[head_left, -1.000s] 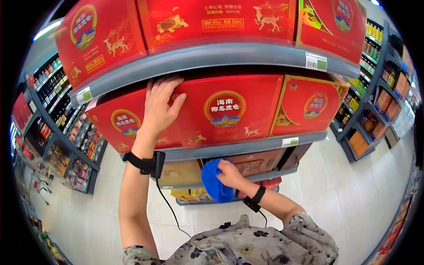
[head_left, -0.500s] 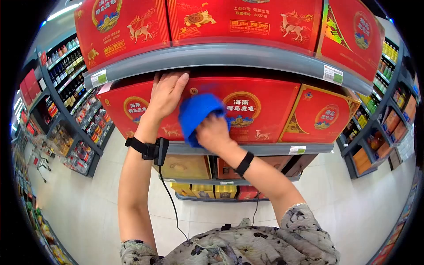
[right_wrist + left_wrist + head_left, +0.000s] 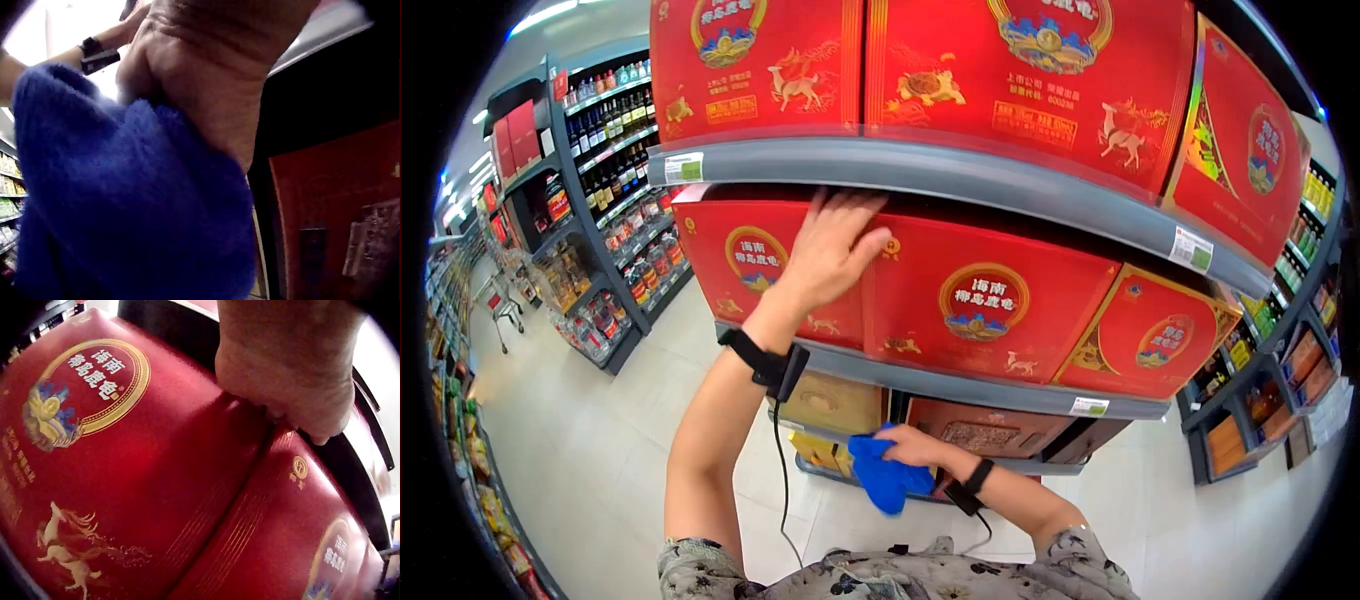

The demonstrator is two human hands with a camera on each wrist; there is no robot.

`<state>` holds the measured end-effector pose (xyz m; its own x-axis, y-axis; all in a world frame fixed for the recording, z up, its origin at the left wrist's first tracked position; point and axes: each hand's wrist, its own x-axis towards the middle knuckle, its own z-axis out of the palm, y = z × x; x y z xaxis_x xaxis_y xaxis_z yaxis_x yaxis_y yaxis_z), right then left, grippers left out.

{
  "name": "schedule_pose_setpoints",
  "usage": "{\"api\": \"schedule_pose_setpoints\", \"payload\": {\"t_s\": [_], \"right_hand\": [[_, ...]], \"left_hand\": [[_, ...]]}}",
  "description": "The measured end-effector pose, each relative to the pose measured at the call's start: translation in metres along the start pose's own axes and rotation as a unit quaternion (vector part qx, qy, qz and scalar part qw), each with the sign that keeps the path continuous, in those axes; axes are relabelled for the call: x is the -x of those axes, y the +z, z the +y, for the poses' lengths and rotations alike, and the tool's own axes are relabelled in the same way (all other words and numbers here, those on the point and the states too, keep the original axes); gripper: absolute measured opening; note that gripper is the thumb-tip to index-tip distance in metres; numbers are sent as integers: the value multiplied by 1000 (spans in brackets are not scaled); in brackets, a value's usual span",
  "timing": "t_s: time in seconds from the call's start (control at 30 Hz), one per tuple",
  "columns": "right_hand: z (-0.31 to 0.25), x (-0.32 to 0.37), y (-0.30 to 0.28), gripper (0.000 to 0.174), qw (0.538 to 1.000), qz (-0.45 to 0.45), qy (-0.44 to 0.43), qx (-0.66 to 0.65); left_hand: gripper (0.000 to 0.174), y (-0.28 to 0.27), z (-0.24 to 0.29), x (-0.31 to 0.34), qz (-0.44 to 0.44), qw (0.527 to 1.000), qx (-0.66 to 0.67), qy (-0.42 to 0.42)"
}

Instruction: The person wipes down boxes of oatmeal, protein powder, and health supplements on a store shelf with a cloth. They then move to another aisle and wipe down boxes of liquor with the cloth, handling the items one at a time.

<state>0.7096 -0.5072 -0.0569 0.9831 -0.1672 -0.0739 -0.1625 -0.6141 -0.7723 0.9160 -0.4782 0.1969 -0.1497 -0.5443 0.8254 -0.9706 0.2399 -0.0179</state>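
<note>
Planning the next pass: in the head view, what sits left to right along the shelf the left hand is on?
Left red box → left hand, at the seam between two boxes → middle red box → angled red box at the right end. The right hand with the blue cloth is lower, off this row.

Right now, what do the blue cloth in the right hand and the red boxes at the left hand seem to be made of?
Blue cloth, bunched in the right hand: soft napped fabric, probably microfibre or fleece; its fuzzy surface shows at the wrist camera. Red boxes, touched by the left hand: likely laminated cardboard, glossy, with gold print and creased edges.
</note>
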Motion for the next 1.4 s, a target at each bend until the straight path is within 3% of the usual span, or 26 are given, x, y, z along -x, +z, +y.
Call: {"api": "schedule_pose_setpoints", "payload": {"t_s": [0.07,0.1,0.2,0.27,0.33,0.37,0.4,0.43,0.47,0.53,0.57,0.67,0.73,0.8,0.9,1.0,1.07,1.13,1.23,1.37,1.4], "right_hand": [[15,17,-7,33,957,-23,97,-273],[6,27,-22,33,959,-22,99,-264],[-74,62,-77,33,887,77,133,-436],[-110,77,-114,28,917,165,90,-351],[-167,93,-151,27,907,339,10,-249],[-185,99,-170,27,874,444,-61,-187],[-205,104,-189,26,811,564,-128,-82],[-209,123,-219,27,766,629,-132,-26],[-234,124,-240,28,701,684,-200,-20],[-275,123,-278,31,554,764,-330,-9],[-287,125,-298,32,519,764,-385,7],[-294,128,-368,31,426,830,-349,90],[-289,118,-392,36,447,864,-174,152],[-297,80,-382,46,411,851,-47,322],[-315,20,-369,40,510,764,-124,374],[-363,-40,-359,42,490,721,-217,438],[-404,-58,-367,46,514,727,-112,441],[-441,-80,-366,55,501,729,-46,465],[-473,-114,-374,57,518,677,26,522],[-499,-174,-357,59,556,594,41,579],[-502,-192,-349,51,557,589,35,584]], "left_hand": [[43,-9,10,12,18,1000,7,8],[42,-14,12,20,19,1000,17,16],[41,-43,6,30,48,997,43,52],[44,-70,-6,31,110,991,48,62],[46,-96,-37,26,177,983,4,44],[45,-109,-55,17,230,972,-8,43],[44,-122,-75,8,280,959,-19,41],[45,-134,-93,2,296,955,-11,0],[47,-145,-113,-4,313,949,-4,-40],[55,-158,-164,-15,348,928,66,-113],[64,-165,-187,-20,325,922,129,-167],[74,-168,-219,-30,241,894,303,-228],[64,-171,-221,-33,126,892,384,-201],[58,-171,-218,-37,95,897,384,-199],[57,-174,-221,-38,87,888,410,-190],[57,-177,-218,-35,75,870,442,-205],[57,-177,-222,-34,57,860,467,-197],[55,-175,-230,-32,31,867,455,-201],[54,-170,-233,-29,2,870,461,-174],[54,-167,-238,-27,-8,859,484,-168],[54,-164,-240,-28,-9,857,488,-163]]}}
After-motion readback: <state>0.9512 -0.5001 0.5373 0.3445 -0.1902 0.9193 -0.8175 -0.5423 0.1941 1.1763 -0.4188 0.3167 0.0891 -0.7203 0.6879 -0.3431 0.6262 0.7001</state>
